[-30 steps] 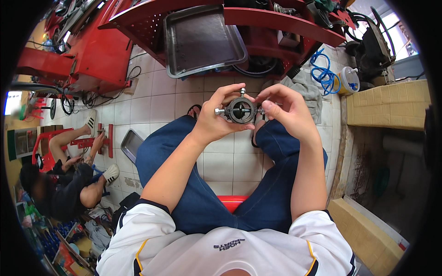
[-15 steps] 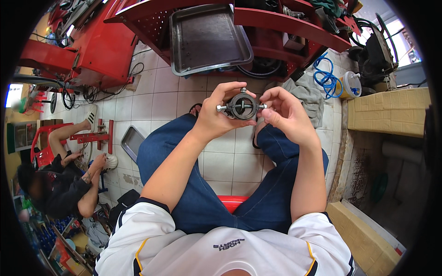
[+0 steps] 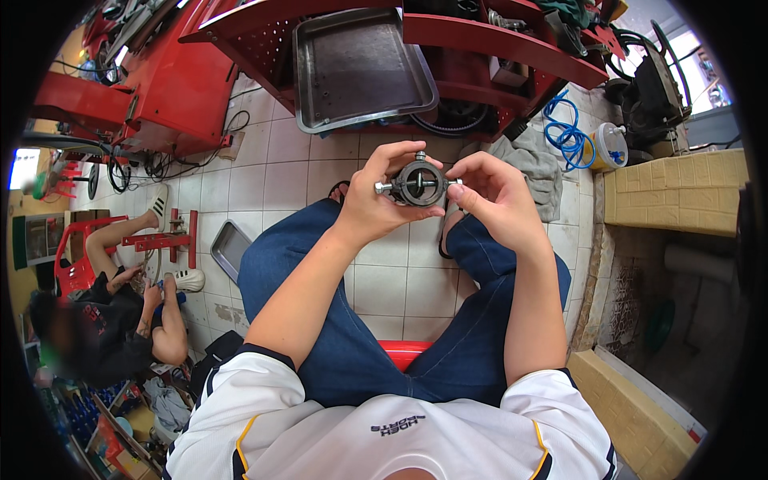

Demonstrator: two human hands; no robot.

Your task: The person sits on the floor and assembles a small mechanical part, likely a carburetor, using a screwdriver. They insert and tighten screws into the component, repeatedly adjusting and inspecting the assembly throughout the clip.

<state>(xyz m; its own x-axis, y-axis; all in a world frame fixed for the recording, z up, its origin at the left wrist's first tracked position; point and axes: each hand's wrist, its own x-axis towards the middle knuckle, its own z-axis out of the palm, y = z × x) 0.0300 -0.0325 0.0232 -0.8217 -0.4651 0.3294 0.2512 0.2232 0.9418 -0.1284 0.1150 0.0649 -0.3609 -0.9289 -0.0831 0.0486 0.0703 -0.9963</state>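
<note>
Between my hands, above my spread knees, is a dark metal ring tool (image 3: 406, 192) with bolts threaded radially through its wall. One bolt points up at the far side, and two stick out left and right, their ends reaching into the open centre. My left hand (image 3: 382, 192) is closed round the ring's left side, fingers behind the far edge and thumb along the near edge. The thumb and forefinger of my right hand (image 3: 498, 196) pinch the head of the right bolt (image 3: 454, 184).
Ahead stands a red metal cart with a grey metal tray (image 3: 364, 76). A smaller tray (image 3: 230, 250) lies on the tiled floor by my left knee. A coiled blue hose (image 3: 566, 136) and grey cloth (image 3: 528, 172) are at right. Another person (image 3: 104, 320) sits at far left.
My right thumb and forefinger have closed onto the right bolt's head, from slightly apart. The ring stays almost in place. At left, the other person's hands have shifted.
</note>
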